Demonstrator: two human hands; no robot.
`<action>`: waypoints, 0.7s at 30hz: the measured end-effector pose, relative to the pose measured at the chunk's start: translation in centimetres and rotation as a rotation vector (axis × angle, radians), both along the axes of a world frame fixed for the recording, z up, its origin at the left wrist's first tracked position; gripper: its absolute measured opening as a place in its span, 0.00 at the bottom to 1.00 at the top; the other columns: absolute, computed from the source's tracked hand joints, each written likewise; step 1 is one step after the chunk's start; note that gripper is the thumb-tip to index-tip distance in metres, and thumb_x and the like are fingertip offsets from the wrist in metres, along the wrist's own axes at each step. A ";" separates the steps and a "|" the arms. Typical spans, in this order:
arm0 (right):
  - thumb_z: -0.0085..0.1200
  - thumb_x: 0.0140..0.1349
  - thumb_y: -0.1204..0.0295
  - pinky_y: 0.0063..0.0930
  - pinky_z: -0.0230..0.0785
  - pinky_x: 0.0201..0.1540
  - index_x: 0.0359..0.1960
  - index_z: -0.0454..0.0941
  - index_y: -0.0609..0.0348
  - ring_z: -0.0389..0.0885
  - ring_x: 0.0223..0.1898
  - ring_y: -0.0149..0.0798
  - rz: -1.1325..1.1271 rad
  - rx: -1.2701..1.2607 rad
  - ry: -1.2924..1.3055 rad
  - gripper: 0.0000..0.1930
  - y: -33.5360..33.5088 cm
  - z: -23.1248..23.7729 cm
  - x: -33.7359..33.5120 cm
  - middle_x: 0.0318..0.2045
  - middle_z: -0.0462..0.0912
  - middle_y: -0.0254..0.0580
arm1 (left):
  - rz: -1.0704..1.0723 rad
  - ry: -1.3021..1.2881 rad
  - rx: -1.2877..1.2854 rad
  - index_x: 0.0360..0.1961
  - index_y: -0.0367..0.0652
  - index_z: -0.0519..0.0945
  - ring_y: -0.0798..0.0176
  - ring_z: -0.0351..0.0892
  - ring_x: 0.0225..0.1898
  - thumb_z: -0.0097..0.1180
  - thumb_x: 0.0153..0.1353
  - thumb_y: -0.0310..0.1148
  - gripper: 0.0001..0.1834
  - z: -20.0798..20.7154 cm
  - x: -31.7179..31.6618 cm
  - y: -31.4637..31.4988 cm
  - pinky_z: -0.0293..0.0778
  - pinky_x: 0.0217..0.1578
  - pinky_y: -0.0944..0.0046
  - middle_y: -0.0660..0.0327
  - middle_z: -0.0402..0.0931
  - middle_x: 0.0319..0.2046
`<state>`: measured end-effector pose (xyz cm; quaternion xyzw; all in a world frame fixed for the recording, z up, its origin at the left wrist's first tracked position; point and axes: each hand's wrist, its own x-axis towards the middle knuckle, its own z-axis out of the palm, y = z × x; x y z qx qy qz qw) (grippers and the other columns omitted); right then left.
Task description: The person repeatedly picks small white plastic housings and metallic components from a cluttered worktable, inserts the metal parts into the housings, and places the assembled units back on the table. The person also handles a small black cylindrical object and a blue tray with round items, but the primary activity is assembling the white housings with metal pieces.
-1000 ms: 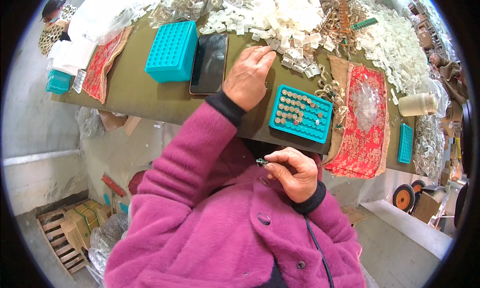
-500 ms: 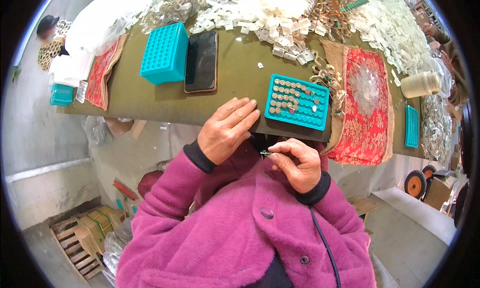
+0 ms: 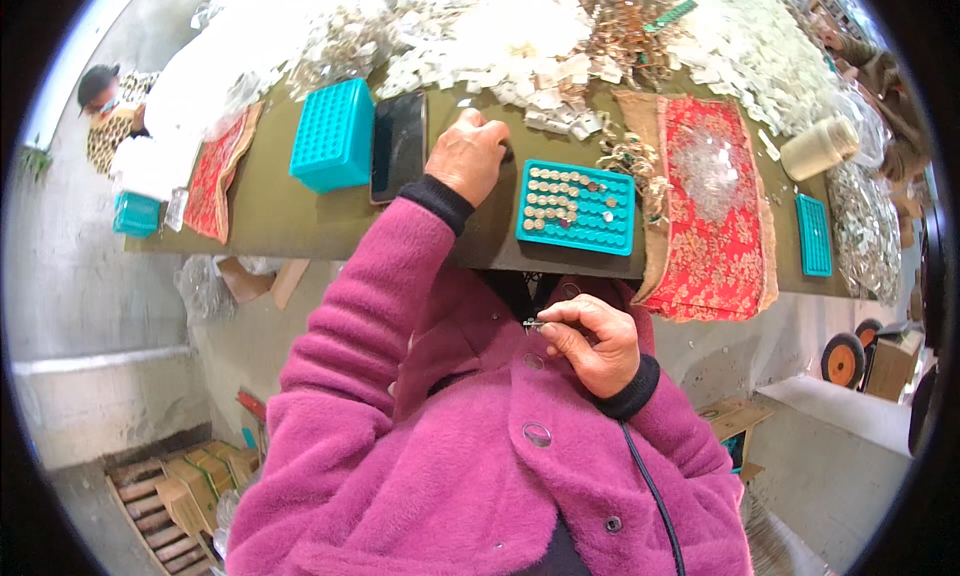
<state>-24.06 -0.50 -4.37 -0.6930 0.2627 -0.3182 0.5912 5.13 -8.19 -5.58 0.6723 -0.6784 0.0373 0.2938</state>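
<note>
My left hand reaches onto the table between the dark phone and the turquoise tray. Its fingers are curled together, and whatever they may hold is hidden. Close to the coat front, below the table edge, my right hand pinches a small metallic piece between thumb and fingertips; its exact kind is too small to tell. Rows of small round metallic pieces sit in the tray's left part, with a few darker or lighter ones toward its middle.
A turquoise rack box stands left of the phone. Heaps of small whitish plastic pieces cover the far side. Right of the tray lies a red patterned cloth with clear bits on it, then a jar. Another person is far left.
My left hand has moved forward from the table's near edge, and its fingers went from stretched to curled. My right hand keeps its pinch, slightly lower.
</note>
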 end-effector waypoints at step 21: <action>0.67 0.62 0.71 0.43 0.79 0.43 0.37 0.85 0.59 0.87 0.39 0.52 -0.263 -0.174 -0.218 0.06 1.2 -3.5 -1.2 0.34 0.86 0.48 | -0.132 0.774 0.284 0.48 0.37 0.82 0.78 0.65 0.18 0.51 0.74 0.24 0.08 9.1 -5.4 0.0 0.61 0.19 0.72 0.70 0.70 0.22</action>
